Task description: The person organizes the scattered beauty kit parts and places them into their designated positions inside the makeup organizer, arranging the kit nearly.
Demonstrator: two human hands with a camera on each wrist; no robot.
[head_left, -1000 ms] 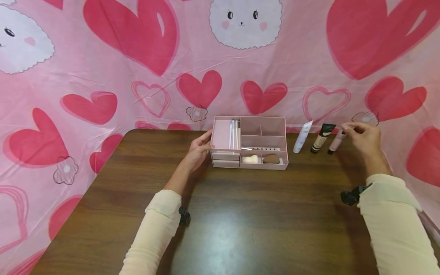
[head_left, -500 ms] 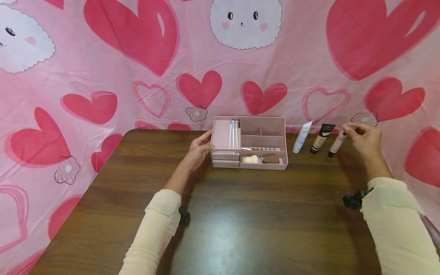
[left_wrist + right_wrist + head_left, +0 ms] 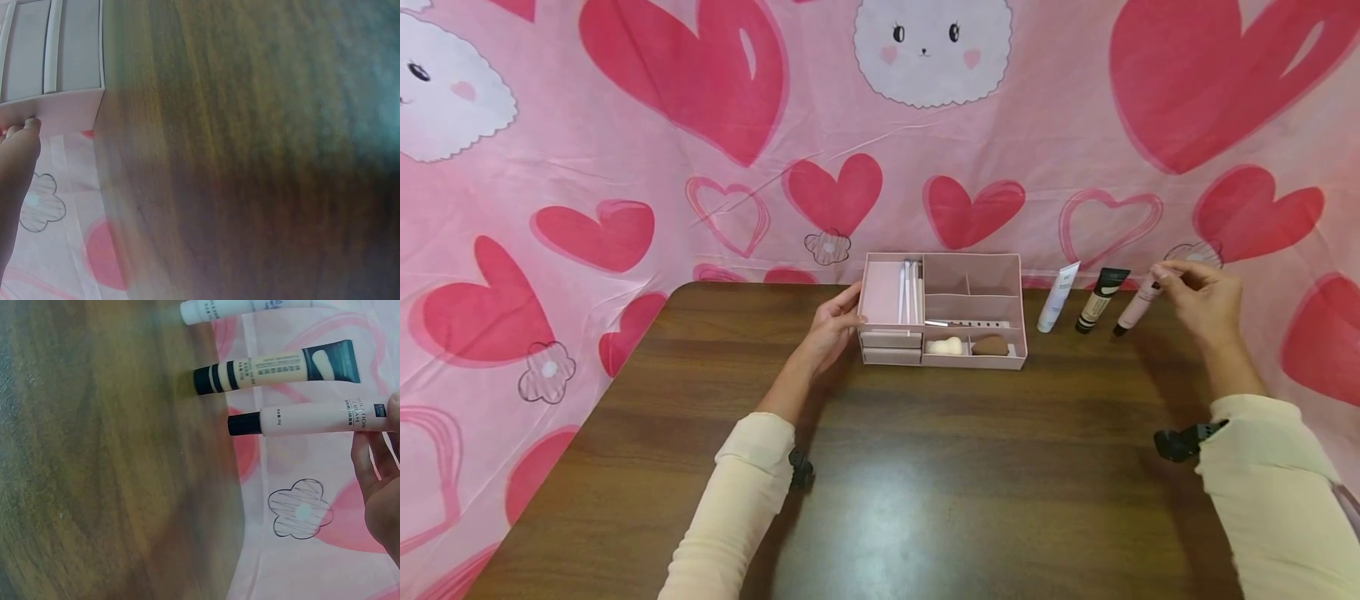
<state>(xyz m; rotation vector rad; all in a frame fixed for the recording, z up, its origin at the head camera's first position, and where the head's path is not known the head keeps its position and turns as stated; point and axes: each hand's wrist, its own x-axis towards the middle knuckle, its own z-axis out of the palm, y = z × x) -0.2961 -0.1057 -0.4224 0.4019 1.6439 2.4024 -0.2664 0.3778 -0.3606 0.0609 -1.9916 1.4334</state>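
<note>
A pink desk organizer [image 3: 973,362] with compartments and small drawers stands near the back of the table. My left hand [image 3: 831,333] rests against its left side; the left wrist view shows the fingers [image 3: 31,125] on that side wall. At the right, my right hand [image 3: 1206,304] pinches the flat top end of a pink cosmetic tube [image 3: 1137,310] between thumb and fingers. The tube is tilted, its black cap [image 3: 244,423] pointing down. Beside it stand a beige tube with black ends [image 3: 1101,302] and a white tube [image 3: 1057,300].
White sticks [image 3: 910,292] lie in the organizer's left part. A cream-coloured sponge [image 3: 945,346] and a brown one [image 3: 991,346] sit in its front compartments. The brown wooden table [image 3: 925,483] meets a pink heart-patterned cloth [image 3: 737,125] behind.
My right hand has shifted slightly right with the top of the pink tube, which leans a little more. The left hand stays on the organizer.
</note>
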